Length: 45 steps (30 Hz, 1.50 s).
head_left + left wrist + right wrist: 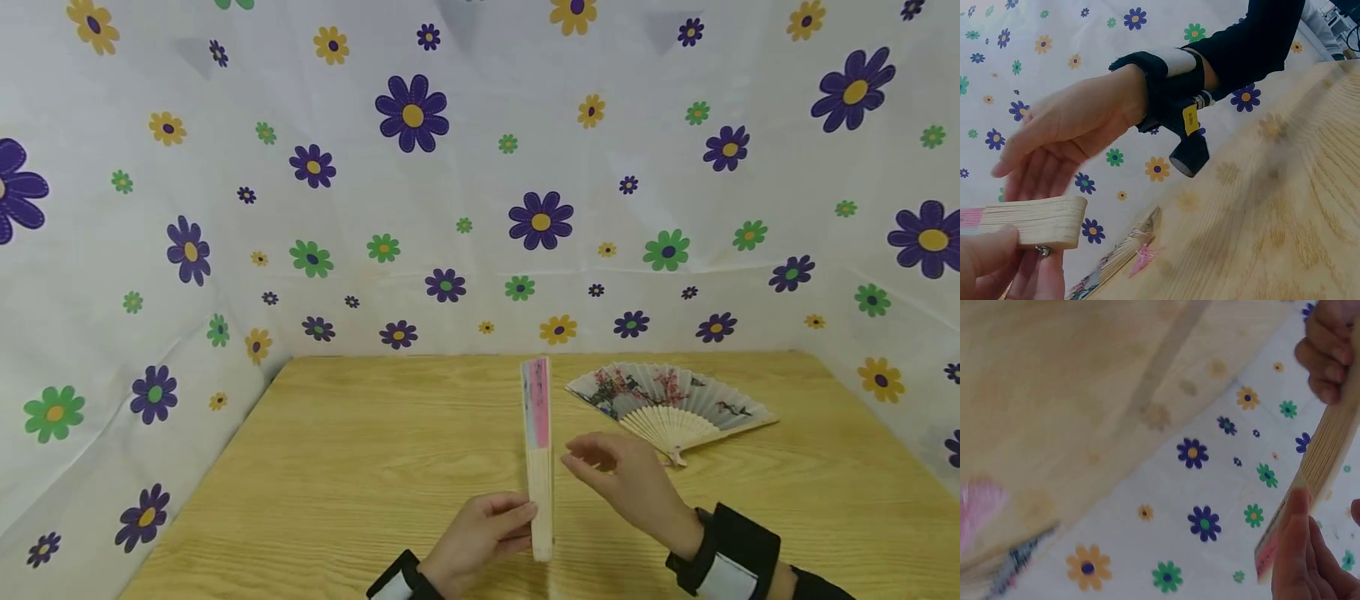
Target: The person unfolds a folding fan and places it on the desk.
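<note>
My left hand [480,529] grips a folded hand fan [542,500] near its lower end, thumb across the pale wooden ribs. The fan stands upright above the table, its closed pink and bluish leaf at the top. A small metal pivot shows under the rib ends in the left wrist view. Just right of the fan is my right hand [633,483], its fingers loosely bent and holding nothing. In the right wrist view, the fingers of that hand [1307,550] overlap the leaf end of the folded fan [1329,450].
A spread hand fan [675,396] with blossom pictures on a pale leaf lies at the back right of the wooden table [360,467]. A pink tassel [1142,259] hangs from its pivot end. White flower-printed cloth [465,183] walls the back and sides.
</note>
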Motion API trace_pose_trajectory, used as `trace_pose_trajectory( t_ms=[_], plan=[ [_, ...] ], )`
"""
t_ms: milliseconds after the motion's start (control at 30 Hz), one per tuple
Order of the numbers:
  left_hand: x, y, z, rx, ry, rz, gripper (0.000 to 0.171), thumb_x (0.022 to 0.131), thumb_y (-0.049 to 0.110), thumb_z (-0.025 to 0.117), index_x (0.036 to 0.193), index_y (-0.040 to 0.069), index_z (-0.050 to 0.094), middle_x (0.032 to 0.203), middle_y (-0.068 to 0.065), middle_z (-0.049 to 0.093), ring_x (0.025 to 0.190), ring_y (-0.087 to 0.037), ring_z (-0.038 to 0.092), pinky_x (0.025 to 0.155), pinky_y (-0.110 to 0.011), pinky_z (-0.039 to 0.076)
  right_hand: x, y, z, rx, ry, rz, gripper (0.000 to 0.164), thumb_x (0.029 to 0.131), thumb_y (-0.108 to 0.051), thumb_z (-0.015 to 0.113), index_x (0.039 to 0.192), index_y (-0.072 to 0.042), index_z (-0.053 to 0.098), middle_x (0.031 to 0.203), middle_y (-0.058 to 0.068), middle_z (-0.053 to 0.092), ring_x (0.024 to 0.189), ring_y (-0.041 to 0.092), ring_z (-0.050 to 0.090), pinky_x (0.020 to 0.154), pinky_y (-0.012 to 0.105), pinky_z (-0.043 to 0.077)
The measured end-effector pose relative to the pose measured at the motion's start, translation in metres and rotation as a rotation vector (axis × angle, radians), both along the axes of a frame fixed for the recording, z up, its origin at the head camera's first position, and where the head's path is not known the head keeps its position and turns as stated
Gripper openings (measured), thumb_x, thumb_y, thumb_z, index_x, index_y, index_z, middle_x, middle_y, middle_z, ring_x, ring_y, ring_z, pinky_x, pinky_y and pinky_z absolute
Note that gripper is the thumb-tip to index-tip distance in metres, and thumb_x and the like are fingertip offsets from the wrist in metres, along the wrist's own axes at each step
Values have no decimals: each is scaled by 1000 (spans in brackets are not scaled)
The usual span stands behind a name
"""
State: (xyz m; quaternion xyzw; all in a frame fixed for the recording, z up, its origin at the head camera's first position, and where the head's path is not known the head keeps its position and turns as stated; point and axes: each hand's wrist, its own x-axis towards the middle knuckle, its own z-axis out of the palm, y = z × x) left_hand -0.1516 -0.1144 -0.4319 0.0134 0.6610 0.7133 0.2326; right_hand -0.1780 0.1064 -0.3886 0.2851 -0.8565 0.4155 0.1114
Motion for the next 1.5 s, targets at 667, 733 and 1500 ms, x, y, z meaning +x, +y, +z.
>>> trace_pose_trajectory(
  t_ms=[667,733,1500],
  plan=[
    [1,20,-1,-38,74,38,29,101,8,64,118,-15,69,88,7,74,73,2,66,70,-14,61,-3,-8,-17,-141,-585,-65,43,103,-27,60,68,-3,64,59,-3,63,56,14,58,54,28,54],
    [1,20,-1,-34,73,43,29,101,7,64,118,-16,68,88,6,74,74,2,66,70,-14,60,-4,-8,-19,-142,-589,-81,43,103,-26,60,66,-4,63,57,-4,61,56,14,58,53,27,53],
    [0,16,-4,32,88,122,34,103,7,61,123,-20,63,89,6,74,75,0,67,75,-14,60,-5,0,-25,-132,-533,-208,53,103,-29,60,59,0,60,50,-5,47,47,8,38,48,19,26]
  ],
)
